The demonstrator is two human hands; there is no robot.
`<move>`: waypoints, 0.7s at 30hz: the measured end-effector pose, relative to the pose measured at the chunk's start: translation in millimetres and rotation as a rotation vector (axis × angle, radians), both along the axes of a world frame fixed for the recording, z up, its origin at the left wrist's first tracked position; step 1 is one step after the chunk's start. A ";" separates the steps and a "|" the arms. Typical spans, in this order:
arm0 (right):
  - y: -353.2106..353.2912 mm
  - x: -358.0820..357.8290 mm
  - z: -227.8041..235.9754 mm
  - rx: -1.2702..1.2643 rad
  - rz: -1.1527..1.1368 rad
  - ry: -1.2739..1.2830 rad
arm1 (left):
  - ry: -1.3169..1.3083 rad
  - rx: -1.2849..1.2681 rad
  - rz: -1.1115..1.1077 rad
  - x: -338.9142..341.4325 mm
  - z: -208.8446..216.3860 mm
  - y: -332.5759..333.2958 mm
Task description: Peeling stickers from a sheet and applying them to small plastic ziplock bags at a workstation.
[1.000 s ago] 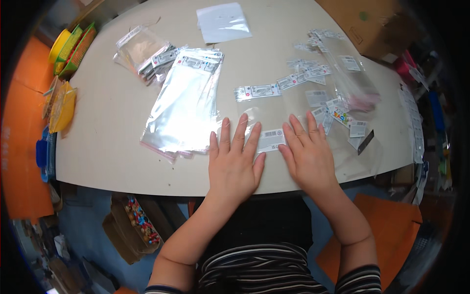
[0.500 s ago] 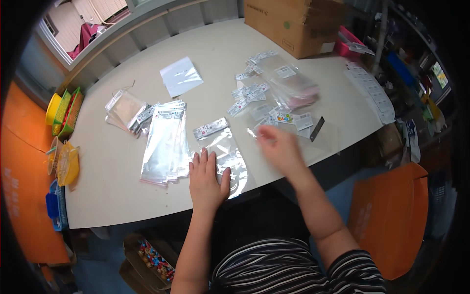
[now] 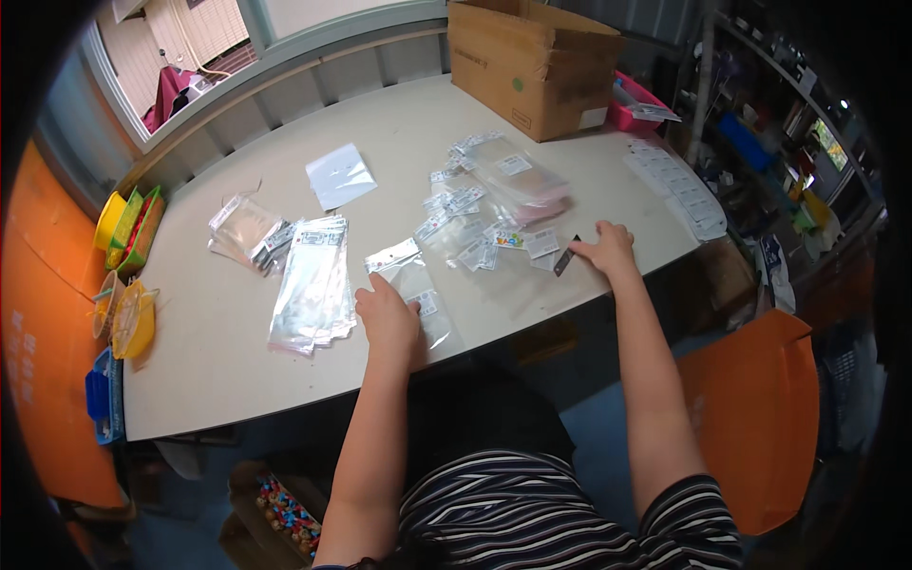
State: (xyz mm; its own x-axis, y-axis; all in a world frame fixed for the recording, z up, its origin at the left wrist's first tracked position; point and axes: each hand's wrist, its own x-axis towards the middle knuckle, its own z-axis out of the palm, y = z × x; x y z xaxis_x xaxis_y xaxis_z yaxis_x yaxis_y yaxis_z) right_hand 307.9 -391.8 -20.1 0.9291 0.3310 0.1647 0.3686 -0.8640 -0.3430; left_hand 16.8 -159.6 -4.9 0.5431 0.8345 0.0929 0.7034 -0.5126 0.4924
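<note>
Left hand point(image 3: 388, 321): was placed over the left side of the clear header bag; forefinger and thumb were held apart, the other fingers were partly hidden, and whether any film was pinched could not be told.
Clear header bag point(image 3: 408, 275): was laid flat near the middle of the table's front edge; a white barcode label point(image 3: 427, 302) was seen on it, beside the thumb.
Right hand point(image 3: 610, 251): was held by the right part of the front edge, thumb spread from the bent fingers; contact with the dark strip could not be told.
Dark strip point(image 3: 567, 256): was set aslant near that edge, just beside the thumb.
Silvery bag stack point(image 3: 312, 290): was fanned left of the header bag.
Loose labels point(image 3: 542, 243): were scattered left of the strip.
Cardboard box point(image 3: 522, 76): was stood at the table's point(image 3: 209, 342) far edge.
</note>
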 end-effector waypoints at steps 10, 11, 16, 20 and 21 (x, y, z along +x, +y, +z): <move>-8.0 39.1 -13.8 0.165 -0.042 0.187 | -0.468 -0.316 -0.086 -14.3 -28.2 12.4; 1.4 20.7 -7.1 0.083 0.009 0.114 | -0.472 -0.313 -0.090 -14.5 -29.9 11.2; -4.9 -12.2 -5.1 0.065 0.051 0.128 | -0.787 -0.509 -0.002 -11.6 -49.1 5.7; -22.3 -6.3 -13.0 0.176 0.207 0.176 | -0.957 -0.690 0.040 -4.2 -49.1 8.7; -17.5 -11.2 -11.5 0.174 0.226 0.178 | -0.952 -0.672 0.025 -2.6 -50.7 10.5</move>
State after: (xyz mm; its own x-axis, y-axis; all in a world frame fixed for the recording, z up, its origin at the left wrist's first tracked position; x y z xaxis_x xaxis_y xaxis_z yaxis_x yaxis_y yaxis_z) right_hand 296.7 -409.3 -31.6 0.8546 0.5133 0.0786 0.4653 -0.6898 -0.5547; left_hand 14.2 -149.1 -55.6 0.4747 0.8801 -0.0113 -0.0900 0.0613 0.9941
